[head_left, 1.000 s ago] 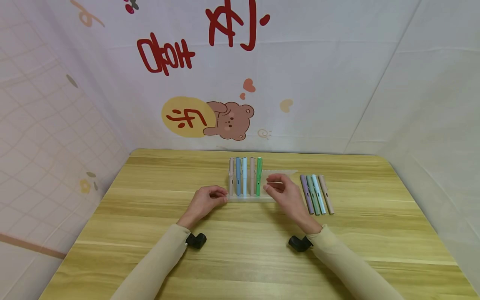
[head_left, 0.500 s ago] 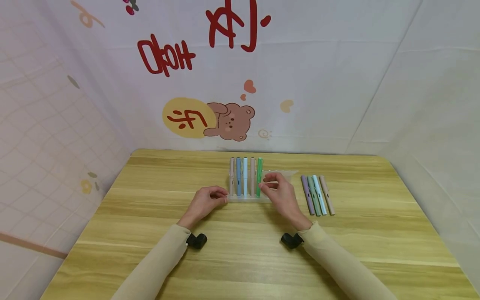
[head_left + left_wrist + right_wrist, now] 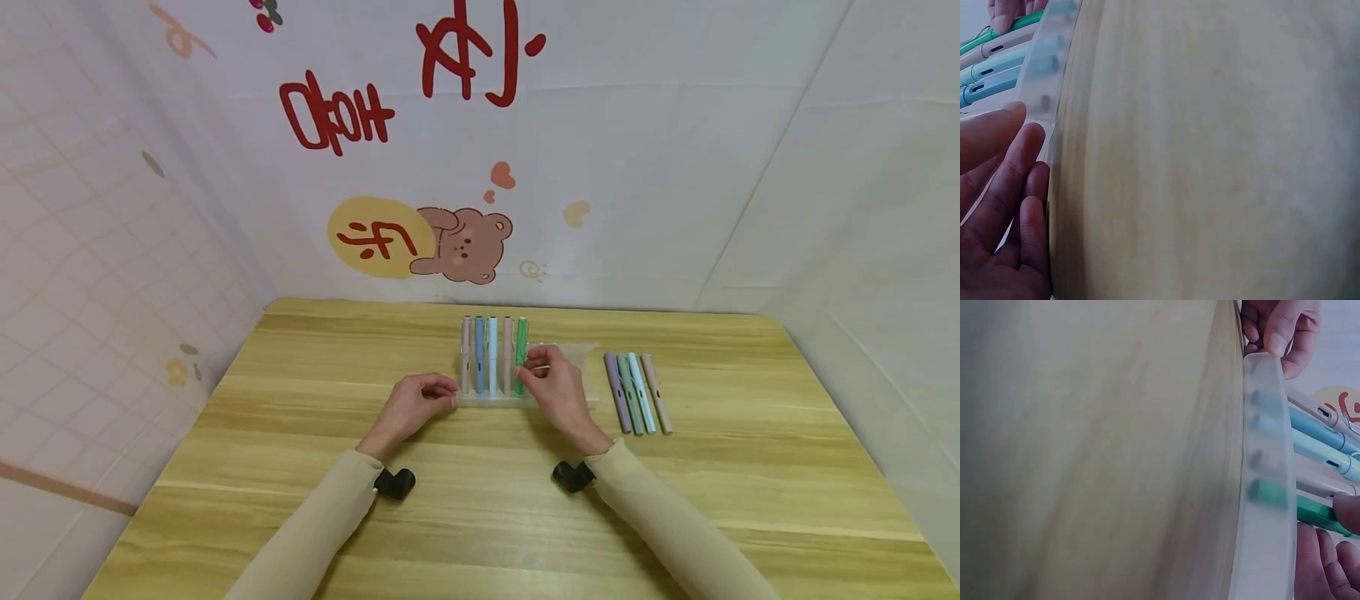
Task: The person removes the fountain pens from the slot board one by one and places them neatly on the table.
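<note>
Head view: I have the left hand (image 3: 411, 404) with thumb and fingers bent, pinching the left end of a translucent plastic pen stand (image 3: 495, 401) on the wood-grain desk (image 3: 480, 517). The right hand (image 3: 557, 387) pinches a slim bright-green pen (image 3: 522, 340) between thumb and fingers. The green pen stands upright in the stand, rightmost in a row: taupe pen (image 3: 466, 358), mid-blue pen (image 3: 480, 354), pale-blue pen (image 3: 492, 358), second taupe pen (image 3: 507, 358), green. To the right of the stand lie a purple pen (image 3: 618, 393), a grey-green pen (image 3: 630, 396), a light-blue pen (image 3: 642, 393) and a beige-pink pen (image 3: 657, 393), side by side. On the white cloth backdrop (image 3: 637, 125) I note large red characters (image 3: 465, 50), turned sideways; another red character is on a yellow disc (image 3: 375, 250) beside a printed brown bear (image 3: 471, 246). I cannot read them with certainty.

Left wrist view: the left thumb and forefinger meet at the stand's corner. The pen ends show blurred through its frosted strip. Dark oval windows mark several barrels.

Right wrist view: I see the right thumb on one side of the green pen, fingers on the other. I can read no brand on the pens.
</note>
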Demonstrator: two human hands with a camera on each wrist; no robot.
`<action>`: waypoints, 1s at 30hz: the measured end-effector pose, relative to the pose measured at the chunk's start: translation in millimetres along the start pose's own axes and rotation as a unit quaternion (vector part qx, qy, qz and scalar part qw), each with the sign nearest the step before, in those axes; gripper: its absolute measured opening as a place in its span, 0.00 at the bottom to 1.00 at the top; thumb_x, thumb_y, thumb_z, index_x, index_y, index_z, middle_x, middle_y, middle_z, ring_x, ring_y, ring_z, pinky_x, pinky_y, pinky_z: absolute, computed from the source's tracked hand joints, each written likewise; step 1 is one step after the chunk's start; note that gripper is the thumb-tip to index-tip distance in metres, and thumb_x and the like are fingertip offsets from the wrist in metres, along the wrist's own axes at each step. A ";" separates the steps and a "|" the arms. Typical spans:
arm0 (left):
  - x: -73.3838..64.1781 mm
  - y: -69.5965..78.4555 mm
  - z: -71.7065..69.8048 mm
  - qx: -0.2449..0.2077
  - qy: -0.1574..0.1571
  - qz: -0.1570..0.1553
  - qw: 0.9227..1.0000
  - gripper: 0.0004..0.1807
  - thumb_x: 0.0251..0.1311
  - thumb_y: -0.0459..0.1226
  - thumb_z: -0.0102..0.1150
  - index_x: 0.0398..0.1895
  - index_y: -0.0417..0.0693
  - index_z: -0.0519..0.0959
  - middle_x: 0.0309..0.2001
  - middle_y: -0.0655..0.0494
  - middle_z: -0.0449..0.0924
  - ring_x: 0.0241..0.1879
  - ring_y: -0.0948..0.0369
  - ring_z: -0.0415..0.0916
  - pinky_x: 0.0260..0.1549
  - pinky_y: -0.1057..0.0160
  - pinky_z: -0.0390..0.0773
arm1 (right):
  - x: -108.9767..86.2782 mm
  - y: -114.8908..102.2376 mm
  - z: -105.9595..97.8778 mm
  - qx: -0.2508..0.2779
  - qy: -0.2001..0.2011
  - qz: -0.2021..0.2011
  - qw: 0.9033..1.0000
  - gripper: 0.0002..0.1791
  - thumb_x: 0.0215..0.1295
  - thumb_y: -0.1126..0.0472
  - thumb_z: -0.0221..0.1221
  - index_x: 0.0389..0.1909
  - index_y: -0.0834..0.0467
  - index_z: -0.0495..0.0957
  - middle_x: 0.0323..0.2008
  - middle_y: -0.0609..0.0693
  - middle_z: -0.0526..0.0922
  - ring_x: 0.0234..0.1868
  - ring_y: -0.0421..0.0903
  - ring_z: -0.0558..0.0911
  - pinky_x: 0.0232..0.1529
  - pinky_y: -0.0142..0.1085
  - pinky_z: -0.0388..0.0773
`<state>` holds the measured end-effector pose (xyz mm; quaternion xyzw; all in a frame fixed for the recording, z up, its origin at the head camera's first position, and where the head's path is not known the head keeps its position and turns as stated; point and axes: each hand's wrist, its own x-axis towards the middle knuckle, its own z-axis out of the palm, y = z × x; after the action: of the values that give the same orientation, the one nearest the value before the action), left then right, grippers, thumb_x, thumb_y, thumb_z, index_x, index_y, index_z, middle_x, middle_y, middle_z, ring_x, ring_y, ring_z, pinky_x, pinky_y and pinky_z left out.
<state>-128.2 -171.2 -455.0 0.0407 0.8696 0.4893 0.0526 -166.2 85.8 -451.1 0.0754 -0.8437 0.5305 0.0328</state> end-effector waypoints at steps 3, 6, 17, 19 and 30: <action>-0.7 0.3 0.7 -0.001 0.000 -0.002 1.000 0.07 0.62 0.32 0.71 0.43 0.46 0.88 0.36 0.58 0.87 0.38 0.63 0.82 0.45 0.59 0.78 | 0.5 0.4 1.4 -0.007 0.002 0.003 1.000 0.17 0.67 0.59 0.68 0.51 0.62 0.78 0.43 0.54 0.86 0.43 0.50 0.86 0.46 0.44 0.83; -0.6 -0.3 0.9 -0.002 0.001 -0.001 1.000 0.07 0.62 0.32 0.71 0.43 0.46 0.88 0.36 0.58 0.87 0.38 0.62 0.81 0.45 0.59 0.78 | 1.0 -0.2 1.4 -0.006 0.006 0.004 1.000 0.16 0.67 0.59 0.68 0.50 0.62 0.78 0.42 0.54 0.86 0.43 0.50 0.85 0.46 0.44 0.83; 0.5 -3.1 2.2 -0.001 0.003 0.009 1.000 0.07 0.63 0.32 0.71 0.44 0.46 0.88 0.36 0.59 0.88 0.38 0.63 0.82 0.45 0.60 0.78 | 1.0 -3.8 -2.0 -0.005 0.019 -0.011 1.000 0.16 0.68 0.60 0.68 0.49 0.63 0.78 0.41 0.55 0.85 0.42 0.50 0.85 0.42 0.42 0.83; 0.2 -2.6 2.5 -0.001 0.002 0.009 1.000 0.07 0.63 0.32 0.71 0.44 0.46 0.88 0.37 0.58 0.88 0.38 0.63 0.82 0.45 0.60 0.78 | 1.3 -4.7 -3.0 -0.004 0.023 -0.013 1.000 0.16 0.68 0.59 0.68 0.50 0.63 0.78 0.42 0.55 0.85 0.42 0.50 0.85 0.42 0.41 0.83; 0.0 -0.6 0.9 -0.006 -0.001 0.010 1.000 0.07 0.63 0.33 0.71 0.44 0.46 0.87 0.37 0.58 0.88 0.39 0.62 0.82 0.45 0.59 0.78 | 1.6 -11.8 -7.5 0.008 0.042 -0.030 0.999 0.16 0.68 0.60 0.68 0.50 0.63 0.77 0.44 0.57 0.85 0.44 0.51 0.86 0.45 0.43 0.84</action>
<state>-128.2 -170.8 -456.0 0.0491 0.8660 0.4952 0.0487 -166.0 87.4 -437.2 0.0785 -0.8346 0.5388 0.0833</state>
